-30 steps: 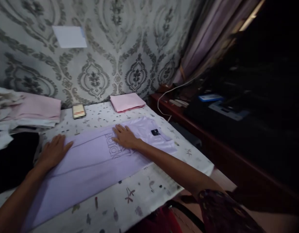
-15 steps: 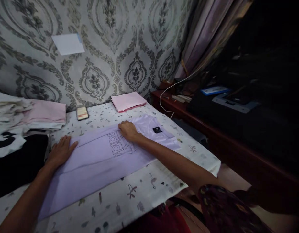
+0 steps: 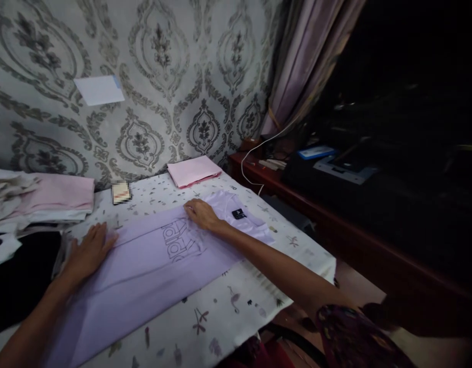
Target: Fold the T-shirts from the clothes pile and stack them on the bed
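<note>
Along the long axis of the lilac shirt (image 3: 151,281): left hand (image 3: 90,251), spread; right hand (image 3: 201,214), curled, grip indeterminate, nearer the collar (image 3: 254,219).

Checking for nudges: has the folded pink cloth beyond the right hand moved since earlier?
No: judged against the patterned wall, the folded pink cloth shows no shift; the camera's view moved.

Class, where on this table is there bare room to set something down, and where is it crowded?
Bare tablecloth shows between the small pale item and folded pink cloth, and between the lavender shirt and the tablecloth's front edge, partly overhung by the right forearm. The left end is crowded: stacked clothes, a black garment and the left hand.
</note>
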`<state>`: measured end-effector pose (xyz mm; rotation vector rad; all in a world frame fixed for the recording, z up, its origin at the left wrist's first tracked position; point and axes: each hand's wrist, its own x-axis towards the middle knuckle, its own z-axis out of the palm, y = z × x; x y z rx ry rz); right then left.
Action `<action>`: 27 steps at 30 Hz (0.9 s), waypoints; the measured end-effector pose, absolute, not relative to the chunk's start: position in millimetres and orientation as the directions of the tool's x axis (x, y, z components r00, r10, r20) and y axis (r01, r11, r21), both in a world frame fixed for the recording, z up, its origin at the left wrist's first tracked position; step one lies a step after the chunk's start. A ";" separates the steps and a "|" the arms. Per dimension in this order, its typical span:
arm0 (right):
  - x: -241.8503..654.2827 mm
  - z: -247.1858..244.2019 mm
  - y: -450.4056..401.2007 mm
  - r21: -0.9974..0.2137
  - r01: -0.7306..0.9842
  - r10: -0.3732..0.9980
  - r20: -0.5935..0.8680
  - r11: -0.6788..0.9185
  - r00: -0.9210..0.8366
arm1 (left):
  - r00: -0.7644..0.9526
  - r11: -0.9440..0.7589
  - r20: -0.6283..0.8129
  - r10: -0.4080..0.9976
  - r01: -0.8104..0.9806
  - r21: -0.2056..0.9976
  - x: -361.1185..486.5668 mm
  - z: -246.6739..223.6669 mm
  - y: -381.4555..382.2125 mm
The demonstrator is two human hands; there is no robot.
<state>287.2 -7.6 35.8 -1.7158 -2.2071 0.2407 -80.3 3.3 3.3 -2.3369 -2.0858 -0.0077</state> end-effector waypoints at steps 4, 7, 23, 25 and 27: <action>322.8 29.9 9.9 -0.352 0.921 0.981 0.155 0.169 -0.121 | 0.293 -0.294 0.032 0.956 0.953 0.067 -18.5 5.3 10.3; 356.0 18.2 20.8 -0.380 0.919 0.992 0.102 0.102 -0.067 | 0.414 -0.414 0.005 0.910 0.909 0.055 21.1 0.2 12.2; 472.8 26.5 7.4 -0.845 0.535 0.958 0.154 0.001 0.241 | 0.448 -0.451 0.053 0.892 0.886 0.106 35.9 -2.4 8.8; 483.8 27.3 -14.5 -0.866 0.500 0.958 0.127 -0.019 0.258 | 0.517 -0.528 0.104 0.849 0.838 0.137 53.7 4.6 0.8; 488.7 25.6 -33.2 -0.877 0.479 0.961 0.102 -0.035 0.257 | 0.632 -0.646 0.136 0.763 0.747 0.158 79.5 12.1 -10.2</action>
